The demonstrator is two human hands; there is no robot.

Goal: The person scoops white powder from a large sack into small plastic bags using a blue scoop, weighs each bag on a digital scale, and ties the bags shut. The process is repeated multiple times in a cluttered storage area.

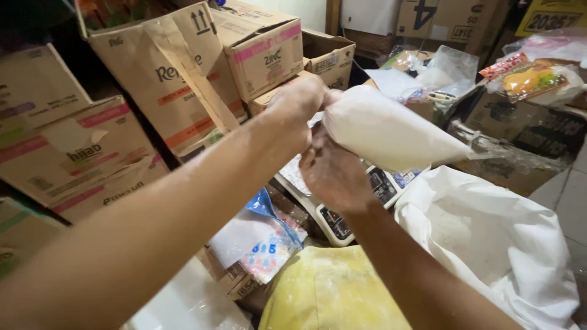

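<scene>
in the head view, the left hand and the right hand meet at the neck of a clear plastic bag packed with white powder, fingers of both clenched on the gathered mouth, apparently to keep it pinched shut. the bag hangs in the air above a white digital scale, its long axis running from the neck at the hands out to the right and slightly down. a large open white sack of powder sits below right, stacked brown cardboard boxes behind.
</scene>
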